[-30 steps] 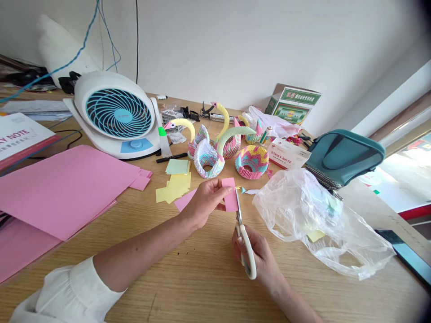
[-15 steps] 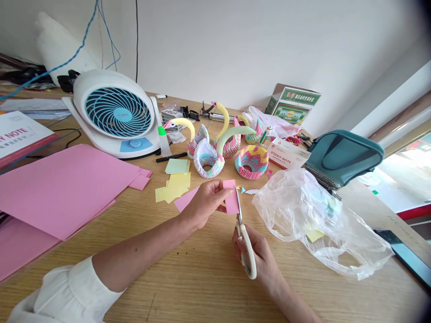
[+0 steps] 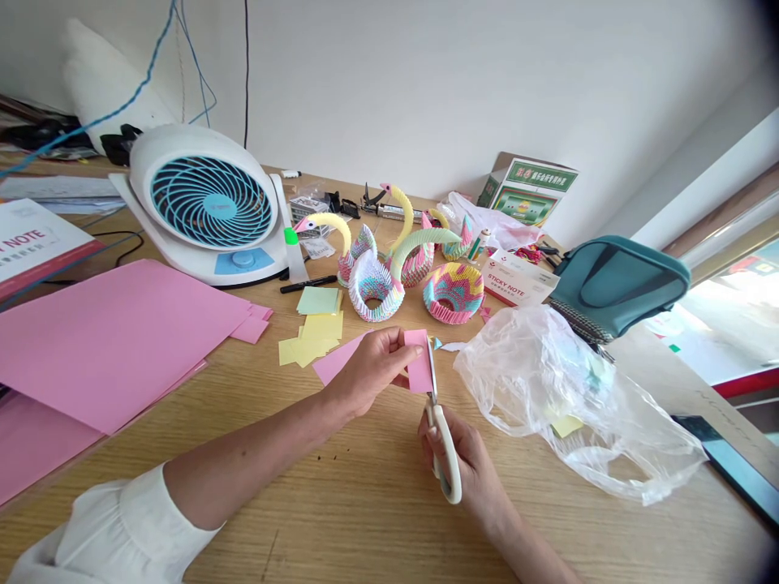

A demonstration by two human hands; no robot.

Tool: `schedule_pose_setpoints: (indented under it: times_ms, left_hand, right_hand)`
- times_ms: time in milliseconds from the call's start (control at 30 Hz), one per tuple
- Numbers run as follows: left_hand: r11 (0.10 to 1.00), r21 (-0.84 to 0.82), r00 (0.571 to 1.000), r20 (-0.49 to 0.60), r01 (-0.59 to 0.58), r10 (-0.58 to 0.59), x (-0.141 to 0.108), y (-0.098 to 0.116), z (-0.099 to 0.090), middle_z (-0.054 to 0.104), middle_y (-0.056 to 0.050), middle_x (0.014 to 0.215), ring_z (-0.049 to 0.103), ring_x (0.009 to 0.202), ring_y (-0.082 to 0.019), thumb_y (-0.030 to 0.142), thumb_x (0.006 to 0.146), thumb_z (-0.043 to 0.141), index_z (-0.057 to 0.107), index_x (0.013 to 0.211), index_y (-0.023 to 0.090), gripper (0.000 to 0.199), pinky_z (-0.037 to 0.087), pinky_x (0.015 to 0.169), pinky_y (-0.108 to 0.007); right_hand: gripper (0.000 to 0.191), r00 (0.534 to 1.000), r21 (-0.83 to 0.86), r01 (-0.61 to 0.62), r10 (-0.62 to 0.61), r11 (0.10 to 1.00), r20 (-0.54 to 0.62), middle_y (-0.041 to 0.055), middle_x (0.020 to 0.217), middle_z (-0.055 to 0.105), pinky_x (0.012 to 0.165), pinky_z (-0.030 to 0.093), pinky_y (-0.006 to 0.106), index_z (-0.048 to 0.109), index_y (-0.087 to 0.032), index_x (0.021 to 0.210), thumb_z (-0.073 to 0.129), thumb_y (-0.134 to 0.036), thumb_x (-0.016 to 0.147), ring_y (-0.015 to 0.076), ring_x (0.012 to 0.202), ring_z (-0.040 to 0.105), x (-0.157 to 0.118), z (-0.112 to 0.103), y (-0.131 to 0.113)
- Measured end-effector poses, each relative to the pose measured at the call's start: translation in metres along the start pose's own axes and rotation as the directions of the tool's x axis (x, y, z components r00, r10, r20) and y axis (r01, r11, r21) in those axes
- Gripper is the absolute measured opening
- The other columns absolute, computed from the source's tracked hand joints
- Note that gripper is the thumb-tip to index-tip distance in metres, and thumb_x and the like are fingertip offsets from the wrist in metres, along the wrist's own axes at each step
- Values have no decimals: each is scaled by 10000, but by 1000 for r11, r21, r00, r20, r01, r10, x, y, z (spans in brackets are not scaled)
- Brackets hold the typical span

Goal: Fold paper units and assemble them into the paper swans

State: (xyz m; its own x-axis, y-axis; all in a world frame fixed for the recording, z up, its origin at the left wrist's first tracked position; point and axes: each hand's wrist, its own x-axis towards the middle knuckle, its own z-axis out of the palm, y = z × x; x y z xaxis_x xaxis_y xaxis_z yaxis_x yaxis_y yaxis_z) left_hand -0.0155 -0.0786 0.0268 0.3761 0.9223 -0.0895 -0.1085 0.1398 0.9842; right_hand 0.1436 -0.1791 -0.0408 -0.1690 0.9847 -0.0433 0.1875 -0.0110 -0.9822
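Sleeve: white, on the left arm (image 3: 134, 507), at the near edge of the view.
Right hand: fingers (image 3: 433, 435) closed through the handles of white-handled scissors (image 3: 449, 466), blades pointing away from the person.
Left hand (image 3: 368, 369): thumb and fingers pinched narrow on a pink slip (image 3: 419, 373).
Pink slip: upright, above the wooden table (image 3: 365, 519), between the hands; scissor blades along its right edge. Whether they are parted cannot be told.
Pink sheets (image 3: 122, 341): large, overlapping, left of the left arm, small pink pieces (image 3: 251, 328) at their far corner.
Phone (image 3: 730, 458): at the right, partly under the plastic bag's edge.
Plastic bag (image 3: 511, 373): clear, crumpled, spread right of the scissors; it takes up the table there, a yellow scrap (image 3: 567, 425) showing at it.
Loose paper: a pink piece (image 3: 332, 362) partly hidden by the left hand; yellow slips (image 3: 322, 327) and pale green slips (image 3: 319, 300) beyond it.
Paper models: a multicoloured bowl (image 3: 462, 307) and a white-bodied swan (image 3: 365, 280) beyond the slip, more swans crowded behind, partly blocked from view.
Flanks: black pen (image 3: 307, 285) and white fan (image 3: 182, 142) on the left; sticky note box (image 3: 517, 280) and teal case (image 3: 645, 280) on the right.
Back: green-and-white box (image 3: 527, 199), near the wall (image 3: 365, 81).
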Motion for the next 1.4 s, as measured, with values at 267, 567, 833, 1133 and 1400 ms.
schedule_pose_setpoints:
  times_ms: [267, 567, 833, 1133, 1400]
  left_hand:
    - [999, -33, 999, 31, 25, -24, -2, 2, 3, 595, 19, 674, 575, 622, -104, 360, 734, 660, 558, 727, 164, 220, 503, 539, -218]
    - [998, -54, 998, 40, 40, -38, -4, 2, 5, 586, 23, 661, 570, 610, -105, 344, 738, 662, 547, 717, 166, 212, 493, 535, -216]
    - [998, -49, 998, 59, 41, -38, -6, 2, 6, 587, 17, 691, 560, 622, -98, 339, 741, 658, 555, 731, 156, 211, 496, 549, -215]
    - [998, -41, 997, 69, 38, -35, -5, 0, 5, 609, 0, 702, 594, 645, -118, 367, 744, 669, 571, 744, 155, 234, 512, 563, -234]
    - [998, -54, 999, -18, 34, -35, 13, -3, -16, 612, 4, 751, 585, 650, -109, 365, 717, 720, 620, 822, 161, 250, 519, 558, -232]
  right_hand:
    - [422, 1000, 18, -16, 16, 1000, -10, -36, 632, 441, 520, 302, 245, 516, -187, 803, 484, -580, 954, 108, 565, 379, 0, 0, -2]
    - [420, 1000, 13, -10, 11, 1000, -25, -28, 636, 450, 520, 309, 247, 504, -194, 779, 489, -579, 948, 114, 568, 382, 0, -1, -3]
    - [423, 999, 16, 4, -3, 1000, -33, -29, 647, 447, 531, 317, 249, 522, -191, 789, 497, -587, 937, 114, 572, 378, 2, -2, -6]
    - [450, 999, -24, 1, -2, 1000, -54, -32, 616, 431, 537, 293, 258, 459, -204, 708, 487, -594, 930, 121, 578, 360, 5, -2, -5]
    - [286, 987, -557, -80, -13, 827, -161, -17, 658, 520, 587, 297, 276, 544, -201, 794, 505, -452, 925, 147, 609, 458, 18, -46, 1]
